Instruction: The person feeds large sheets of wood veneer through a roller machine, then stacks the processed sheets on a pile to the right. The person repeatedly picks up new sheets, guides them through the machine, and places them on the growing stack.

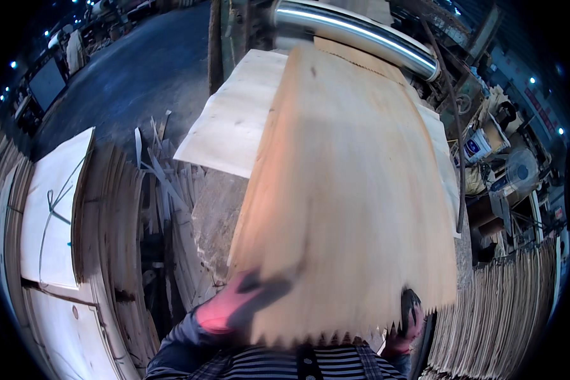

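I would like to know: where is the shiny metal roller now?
In the head view, the shiny metal roller lies across the top, mostly right of centre, just past the far end of the large wood sheet.

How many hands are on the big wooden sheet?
2: the left hand at the wooden sheet's near left corner, the right hand toward its near right corner. Any underneath would be hidden.

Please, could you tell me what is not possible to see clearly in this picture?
All in the head view:
- Left hand: motion blur obscures its exact finger positions.
- Right hand: the wood sheet would hide any fingers underneath.
- Pale sheet: its middle is covered by the wood sheet.
- Upright stack: its lower end is cut off by the picture's edge.
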Demonstrator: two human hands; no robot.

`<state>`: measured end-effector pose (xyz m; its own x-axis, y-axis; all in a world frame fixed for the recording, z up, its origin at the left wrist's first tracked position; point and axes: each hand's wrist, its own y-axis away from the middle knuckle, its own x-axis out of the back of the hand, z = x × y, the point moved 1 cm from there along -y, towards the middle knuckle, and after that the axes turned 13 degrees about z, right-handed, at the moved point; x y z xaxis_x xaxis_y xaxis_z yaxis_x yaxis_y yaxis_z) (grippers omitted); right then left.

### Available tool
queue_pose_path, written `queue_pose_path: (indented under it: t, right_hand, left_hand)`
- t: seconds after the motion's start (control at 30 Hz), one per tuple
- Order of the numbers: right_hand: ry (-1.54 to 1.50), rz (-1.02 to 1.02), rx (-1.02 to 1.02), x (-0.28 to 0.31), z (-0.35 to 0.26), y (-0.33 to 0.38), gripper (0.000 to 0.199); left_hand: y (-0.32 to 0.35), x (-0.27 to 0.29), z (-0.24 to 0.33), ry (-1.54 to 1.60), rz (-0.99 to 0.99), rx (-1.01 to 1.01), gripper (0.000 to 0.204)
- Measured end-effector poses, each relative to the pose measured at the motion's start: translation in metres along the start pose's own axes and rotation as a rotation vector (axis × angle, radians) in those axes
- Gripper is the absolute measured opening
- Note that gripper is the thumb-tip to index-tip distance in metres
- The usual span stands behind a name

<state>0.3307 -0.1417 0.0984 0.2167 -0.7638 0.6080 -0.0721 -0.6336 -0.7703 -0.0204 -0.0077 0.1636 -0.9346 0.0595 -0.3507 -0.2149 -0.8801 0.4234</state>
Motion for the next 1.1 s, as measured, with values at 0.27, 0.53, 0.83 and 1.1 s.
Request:
queue_pose_path:
  t: [0.27, 0.53, 0.83, 1.1]
  right_hand:
    - [-0.023, -0.378, 0.197, -0.084, -0.025, -0.125, 0.056]
    - [0.068, -0.223, 0.235, -0.251, 0.026, -0.188, 0.04]
    - [0.092, -0.177, 0.136, -0.356, 0.039, -0.241, 0.052]
    - [-0.143, -0.396, 0.077, -0.182, -0.007, -0.113, 0.05]
  left_hand:
    - [-0.081, 0.113, -0.135, -1.098, 0.419, -0.613, 0.058]
    - [-0.059, 0.081, -0.108, -0.807, 0.533, -0.438, 0.048]
    - [-0.062, 0.082, -0.072, -0.487, 0.51, -0.226, 0.048]
    - [-0.086, 0.099, -0.122, -0.939, 0.499, -0.411, 0.049]
